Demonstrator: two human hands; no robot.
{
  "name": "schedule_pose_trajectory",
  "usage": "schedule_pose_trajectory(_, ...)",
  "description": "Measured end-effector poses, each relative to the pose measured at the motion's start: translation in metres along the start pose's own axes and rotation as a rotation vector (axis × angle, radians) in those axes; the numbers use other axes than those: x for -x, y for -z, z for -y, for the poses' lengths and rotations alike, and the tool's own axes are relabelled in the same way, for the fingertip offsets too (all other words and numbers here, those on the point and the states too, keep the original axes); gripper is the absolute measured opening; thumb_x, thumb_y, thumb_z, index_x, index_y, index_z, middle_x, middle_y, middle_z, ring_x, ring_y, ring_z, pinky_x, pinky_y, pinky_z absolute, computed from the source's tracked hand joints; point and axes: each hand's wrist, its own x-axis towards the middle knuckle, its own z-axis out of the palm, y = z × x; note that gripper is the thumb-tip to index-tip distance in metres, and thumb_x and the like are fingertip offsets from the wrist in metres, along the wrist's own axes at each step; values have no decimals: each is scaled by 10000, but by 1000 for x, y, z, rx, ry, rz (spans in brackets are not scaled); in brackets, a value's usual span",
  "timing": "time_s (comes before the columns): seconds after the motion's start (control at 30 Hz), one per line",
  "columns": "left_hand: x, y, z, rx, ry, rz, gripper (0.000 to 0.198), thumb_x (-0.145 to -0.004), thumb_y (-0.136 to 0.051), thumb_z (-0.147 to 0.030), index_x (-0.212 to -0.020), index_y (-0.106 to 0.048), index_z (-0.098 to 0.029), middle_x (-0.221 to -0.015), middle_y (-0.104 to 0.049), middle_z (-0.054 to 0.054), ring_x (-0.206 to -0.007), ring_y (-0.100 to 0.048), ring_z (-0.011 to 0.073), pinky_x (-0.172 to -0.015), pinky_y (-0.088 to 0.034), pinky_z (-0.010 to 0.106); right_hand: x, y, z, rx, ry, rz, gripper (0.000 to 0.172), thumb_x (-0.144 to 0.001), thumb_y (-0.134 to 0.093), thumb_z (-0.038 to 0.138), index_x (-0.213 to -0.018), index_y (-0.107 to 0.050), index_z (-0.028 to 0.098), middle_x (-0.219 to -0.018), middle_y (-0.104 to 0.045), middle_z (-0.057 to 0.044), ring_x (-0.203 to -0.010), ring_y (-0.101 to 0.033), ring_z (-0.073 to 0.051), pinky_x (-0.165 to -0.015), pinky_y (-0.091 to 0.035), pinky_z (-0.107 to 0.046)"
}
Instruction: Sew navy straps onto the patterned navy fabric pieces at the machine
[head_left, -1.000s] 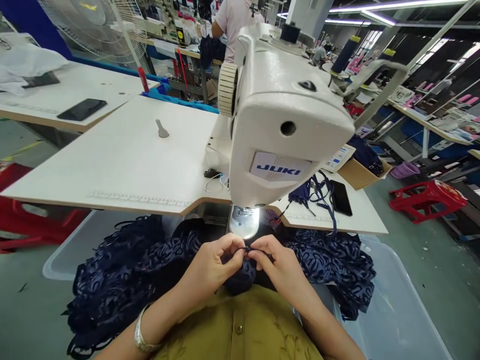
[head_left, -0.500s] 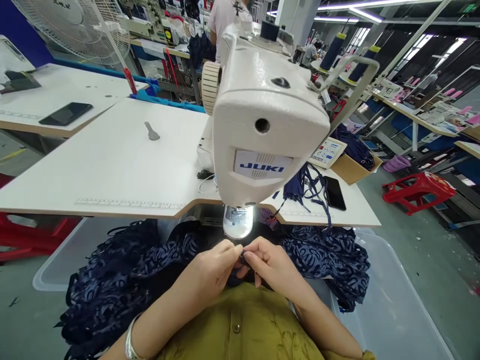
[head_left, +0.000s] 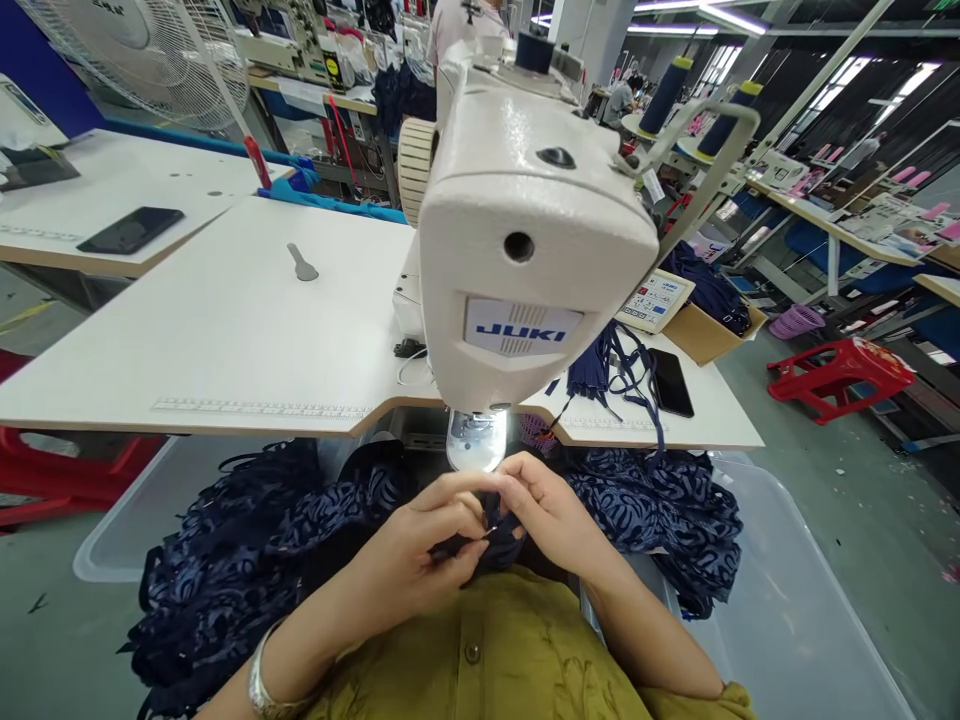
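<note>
In front of the sewing machine (head_left: 525,260), my two hands meet just below its lit needle plate (head_left: 477,440). My left hand (head_left: 442,530) is closed with a dark navy fabric piece (head_left: 499,540) between its thumb and fingers. My right hand (head_left: 551,515) pinches the upper part of the same fabric, fingertips touching those of the left. The fabric hangs down between the hands, its lower part dark and hard to make out. Navy patterned garments (head_left: 240,560) are heaped to the left of my lap, and another patterned pile (head_left: 660,510) lies to the right.
Clear plastic bins (head_left: 795,600) stand under the white table (head_left: 247,330). Navy straps (head_left: 600,365), a phone (head_left: 670,383) and a cardboard box (head_left: 709,335) lie right of the machine. A small grey tool (head_left: 302,263) rests on the left. A red stool (head_left: 840,378) stands on the floor.
My left hand has shifted its hold, its fingers now extending toward the right hand's tips. More of the navy fabric shows between my hands. The right hand has moved slightly up.
</note>
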Motion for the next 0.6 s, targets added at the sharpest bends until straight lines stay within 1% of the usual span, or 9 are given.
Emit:
schedule_pose_trajectory(0.07, 0, 1, 0, 36, 58, 11, 98, -855, -496, -191, -779, -553, -213, -1027, -637, 50, -860, -604, 127, -786, -477, 254, 1, 7, 8, 108, 75, 26, 227, -951, -429, 388, -1031, -545, 211, -751, -539, 27, -650, -532, -92, -597, -472, -198)
schedule_pose_trajectory(0.13, -1, 2, 0, 81, 166, -50, 86, -849, -531, -240, -768, -544, -215, -927, -666, 27, -846, -614, 135, -757, -486, 252, 2, 13, 14, 237, 142, 8, 236, -923, -507, 381, -1090, -543, 218, -781, -561, 21, -700, -541, -105, -620, -453, -205)
schedule_pose_trajectory(0.23, -2, 3, 0, 170, 263, -118, 110, -830, -579, -297, -771, -546, -211, -896, -685, 18, -830, -632, 142, -762, -502, 267, 0, 15, 17, 391, 263, -48, 149, -896, -569, 340, -990, -576, 225, -854, -595, -1, -784, -562, -131, -674, -457, -233)
schedule_pose_trajectory(0.3, -3, 4, 1, 219, 284, -124, 107, -822, -596, -307, -788, -564, -211, -886, -694, 18, -842, -645, 149, -771, -513, 272, -1, 13, 15, 490, 382, -170, 86, -909, -555, 307, -919, -592, 230, -908, -615, -21, -869, -570, -160, -774, -458, -287)
schedule_pose_trajectory(0.37, -3, 3, 1, 246, 318, -168, 116, -812, -614, -317, -790, -578, -209, -879, -703, 17, -844, -656, 153, -773, -524, 275, 0, 9, 9, 548, 493, -370, 80, -917, -546, 285, -900, -607, 235, -953, -630, -38, -946, -566, -190, -863, -428, -346)
schedule_pose_trajectory(0.43, -5, 2, 1, 258, 356, -232, 138, -801, -630, -333, -785, -583, -204, -872, -709, 19, -841, -665, 158, -773, -534, 280, 3, 5, 0, 491, 536, -483, 161, -947, -486, 273, -864, -619, 234, -900, -645, -36, -908, -579, -187, -847, -429, -347)
schedule_pose_trajectory(0.47, -6, 1, 1, 264, 366, -258, 147, -797, -635, -341, -789, -585, -202, -871, -711, 19, -840, -668, 160, -770, -539, 281, 5, 2, -4, 438, 522, -466, 226, -966, -442, 280, -838, -622, 232, -843, -646, -30, -852, -586, -177, -810, -438, -331)
schedule_pose_trajectory(0.53, -8, -2, 1, 270, 369, -282, 158, -796, -638, -351, -798, -591, -200, -873, -714, 19, -839, -674, 161, -765, -544, 277, 8, -3, -14, 344, 449, -346, 306, -982, -391, 343, -843, -637, 227, -797, -646, -28, -796, -587, -170, -757, -449, -308)
schedule_pose_trajectory(0.6, -9, -5, 0, 266, 361, -282, 152, -806, -632, -351, -806, -596, -203, -875, -717, 17, -840, -679, 158, -757, -547, 265, 9, -9, -22, 266, 365, -267, 292, -942, -459, 447, -936, -649, 226, -906, -655, -44, -871, -591, -187, -790, -456, -309)
